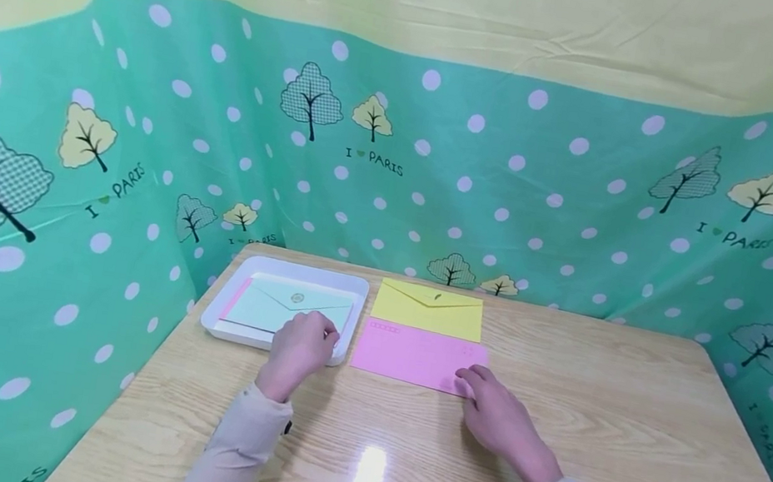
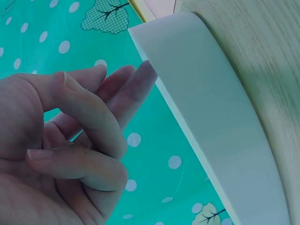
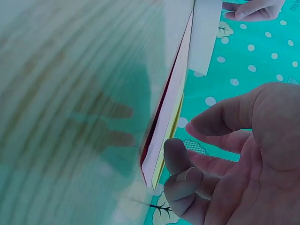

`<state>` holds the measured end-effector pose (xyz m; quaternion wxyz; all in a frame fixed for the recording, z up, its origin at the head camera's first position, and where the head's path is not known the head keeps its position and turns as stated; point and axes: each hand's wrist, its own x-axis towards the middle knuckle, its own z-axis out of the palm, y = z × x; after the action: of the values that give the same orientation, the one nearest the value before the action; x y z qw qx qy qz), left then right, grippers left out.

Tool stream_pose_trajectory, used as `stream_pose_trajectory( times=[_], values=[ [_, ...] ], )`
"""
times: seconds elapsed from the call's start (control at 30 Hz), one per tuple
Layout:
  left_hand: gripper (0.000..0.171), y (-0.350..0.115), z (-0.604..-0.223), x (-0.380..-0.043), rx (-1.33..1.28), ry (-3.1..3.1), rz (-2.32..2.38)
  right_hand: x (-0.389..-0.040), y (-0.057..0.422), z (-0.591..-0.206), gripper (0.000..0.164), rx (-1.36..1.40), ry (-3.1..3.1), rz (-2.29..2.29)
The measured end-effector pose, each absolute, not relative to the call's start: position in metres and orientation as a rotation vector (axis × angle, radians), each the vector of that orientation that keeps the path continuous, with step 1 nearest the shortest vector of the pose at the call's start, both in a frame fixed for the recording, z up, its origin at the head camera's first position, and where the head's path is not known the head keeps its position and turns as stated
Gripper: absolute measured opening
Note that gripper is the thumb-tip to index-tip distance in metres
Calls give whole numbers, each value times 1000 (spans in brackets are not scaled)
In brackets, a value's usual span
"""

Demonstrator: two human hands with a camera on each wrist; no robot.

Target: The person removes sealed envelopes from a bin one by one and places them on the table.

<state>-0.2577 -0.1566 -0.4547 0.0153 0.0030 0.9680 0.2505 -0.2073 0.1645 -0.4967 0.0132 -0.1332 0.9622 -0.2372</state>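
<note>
While the left hand (image 1: 302, 341) hangs over the right-hand end of a white tray (image 1: 238, 335), its fingers loosely bent and holding nothing, the right hand (image 1: 499, 415) is at the near right corner of a pink envelope (image 1: 414, 355), fingers relaxed, a gap showing between thumb and fingertips; whether it touches the paper I cannot tell. The pink envelope lies flat on the wood-grain surface (image 1: 598, 392), just right of the tray. Its far edge meets a yellow envelope (image 1: 423, 316) with a pointed flap. Inside the tray lies a mint envelope (image 1: 285, 305) with a round seal, a pink strip (image 1: 238, 295) showing along its left side. Beyond the surface hangs a green curtain (image 1: 517, 186) printed with dots and trees.
</note>
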Motion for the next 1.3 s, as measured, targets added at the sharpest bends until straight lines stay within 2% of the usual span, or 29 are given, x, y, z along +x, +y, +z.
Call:
stream_pose_trajectory(
  times=[0.23,0.7,1.3],
  values=[
    [17,-163,-440,-260,22,3058,763,-214,161,-489,36,-422,2994,-754],
    [22,-187,-414,-267,-23,3089,757,-238,132,-461,42,-486,2975,-889],
    [31,-255,-389,-315,-62,3016,645,-285,81,-448,48,-502,2899,-1039]
  ],
)
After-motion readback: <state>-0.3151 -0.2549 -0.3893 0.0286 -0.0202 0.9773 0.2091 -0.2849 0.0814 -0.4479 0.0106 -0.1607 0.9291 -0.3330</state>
